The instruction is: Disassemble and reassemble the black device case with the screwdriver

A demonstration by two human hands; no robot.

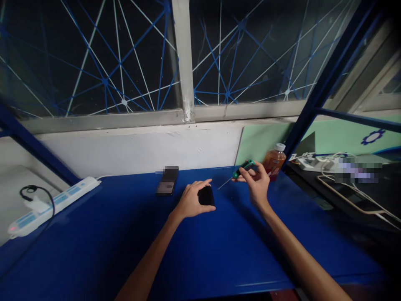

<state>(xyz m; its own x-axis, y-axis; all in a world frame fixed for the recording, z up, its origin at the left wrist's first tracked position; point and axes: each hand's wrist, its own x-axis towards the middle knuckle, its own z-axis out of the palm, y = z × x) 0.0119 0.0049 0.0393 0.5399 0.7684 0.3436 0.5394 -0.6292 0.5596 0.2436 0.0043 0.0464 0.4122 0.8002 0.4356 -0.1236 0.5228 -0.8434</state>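
Observation:
My left hand [194, 200] is closed around a small black object [206, 197], thumb at its near edge and fingers along its far edge, over the middle of the blue table [200, 255]. To the right, my right hand [257, 184] grips a screwdriver [242, 169] by its green and black handle. The screwdriver's thin shaft points down and left, its tip a short way right of the black object and apart from it. A dark flat case-like item [167, 181] lies left of my left hand, partly blurred out.
A white power strip [59, 205] with a black cable lies at the left. A bottle [275, 161] of reddish drink stands behind my right hand. Cables and a phone-like device [347, 194] lie on a black surface at the right. Window and wall are behind.

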